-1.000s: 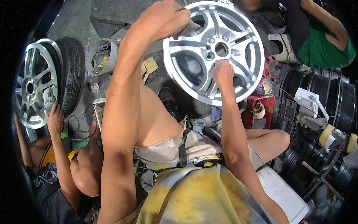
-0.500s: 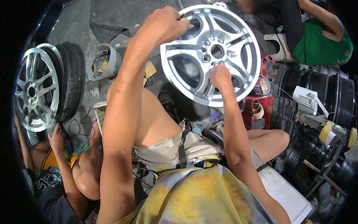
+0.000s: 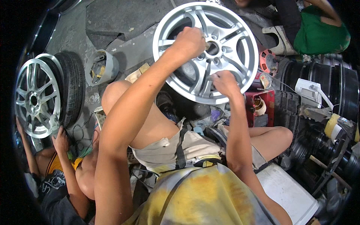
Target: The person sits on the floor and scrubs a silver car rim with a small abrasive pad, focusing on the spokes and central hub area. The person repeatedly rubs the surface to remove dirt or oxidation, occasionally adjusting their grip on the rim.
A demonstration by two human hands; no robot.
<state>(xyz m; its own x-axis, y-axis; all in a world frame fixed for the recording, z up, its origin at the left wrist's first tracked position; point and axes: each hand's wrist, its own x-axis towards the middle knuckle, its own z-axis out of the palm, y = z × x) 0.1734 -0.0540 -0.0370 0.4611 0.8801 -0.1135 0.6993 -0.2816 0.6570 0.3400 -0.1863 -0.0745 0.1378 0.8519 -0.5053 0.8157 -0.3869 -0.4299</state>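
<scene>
A silver alloy wheel rim point(image 3: 243, 43) with paired spokes and an open centre bore is in front of me, face up. My left hand point(image 3: 190, 42) reaches over its left side, fingers curled closed just left of the hub; whatever they may hold is hidden. My right hand point(image 3: 226, 83) is closed over the lower spokes, its fingertips against the metal by a gap between spokes. I cannot make out anything in that hand. My knees and beige shorts point(image 3: 159, 152) lie below the rim.
At left another person's hand point(image 3: 61, 140) is at a second silver rim point(image 3: 33, 99), beside a black tyre point(image 3: 73, 88). A grey bucket point(image 3: 112, 67) stands nearby. Right are a red box point(image 3: 250, 110), dark rims point(image 3: 311, 80) and a person in green point(image 3: 318, 35).
My left hand has moved from the rim's upper left edge in toward the hub. My right hand has shifted slightly down, off the hub onto the lower spokes.
</scene>
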